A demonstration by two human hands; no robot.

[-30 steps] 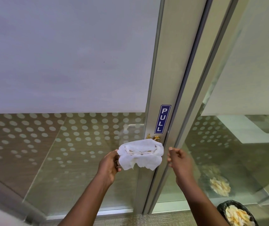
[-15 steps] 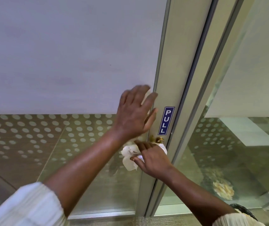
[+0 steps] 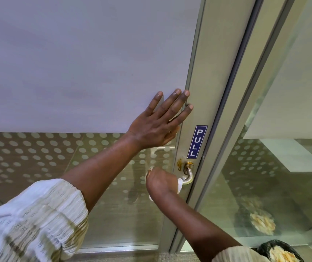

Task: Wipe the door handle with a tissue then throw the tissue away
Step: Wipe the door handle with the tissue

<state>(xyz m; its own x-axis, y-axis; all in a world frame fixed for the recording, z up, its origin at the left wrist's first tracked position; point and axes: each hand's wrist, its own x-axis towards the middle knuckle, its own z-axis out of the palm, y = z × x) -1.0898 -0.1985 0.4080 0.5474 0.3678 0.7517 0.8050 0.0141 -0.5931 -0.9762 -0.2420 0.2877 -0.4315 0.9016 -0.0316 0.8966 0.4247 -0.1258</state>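
Single head-worn view, close to the door frame [image 3: 206, 114], angled forward and apparently slightly downward.

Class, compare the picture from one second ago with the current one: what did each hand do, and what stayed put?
The left hand let go of the tissue and rose to press flat on the glass door. The right hand took the tissue and closed it around the door handle. The PULL sticker and bin stayed where they were.
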